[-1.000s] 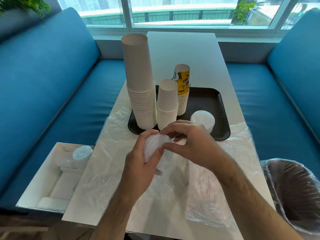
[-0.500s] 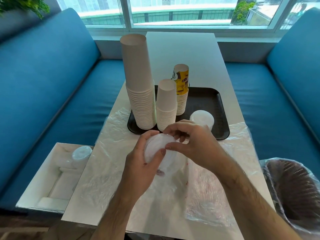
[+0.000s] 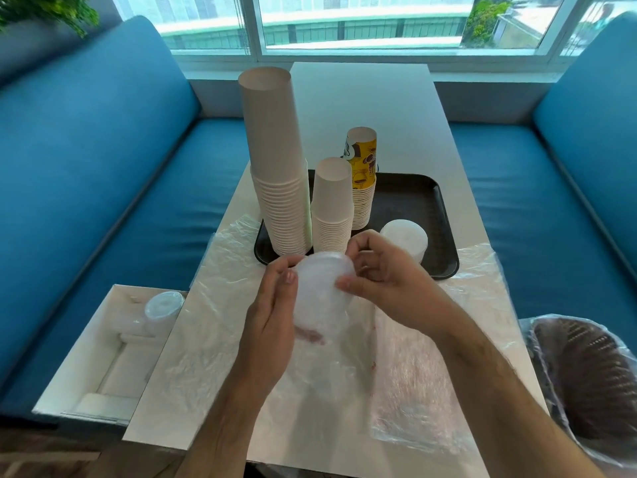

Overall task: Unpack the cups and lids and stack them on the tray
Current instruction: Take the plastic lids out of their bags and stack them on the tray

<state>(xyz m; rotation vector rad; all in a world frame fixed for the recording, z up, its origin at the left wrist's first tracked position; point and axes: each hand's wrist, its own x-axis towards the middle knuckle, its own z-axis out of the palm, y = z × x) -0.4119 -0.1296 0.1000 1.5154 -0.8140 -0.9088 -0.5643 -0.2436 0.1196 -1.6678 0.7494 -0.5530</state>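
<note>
Head view: both hands [image 3: 331, 298] hold translucent white bagged lids [image 3: 322, 291].

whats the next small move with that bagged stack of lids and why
Probably peel the clear wrap off the lid stack: the left hand grips it and the right hand pinches its top, but plastic covers it. Bare lids already sit on the tray.
</note>
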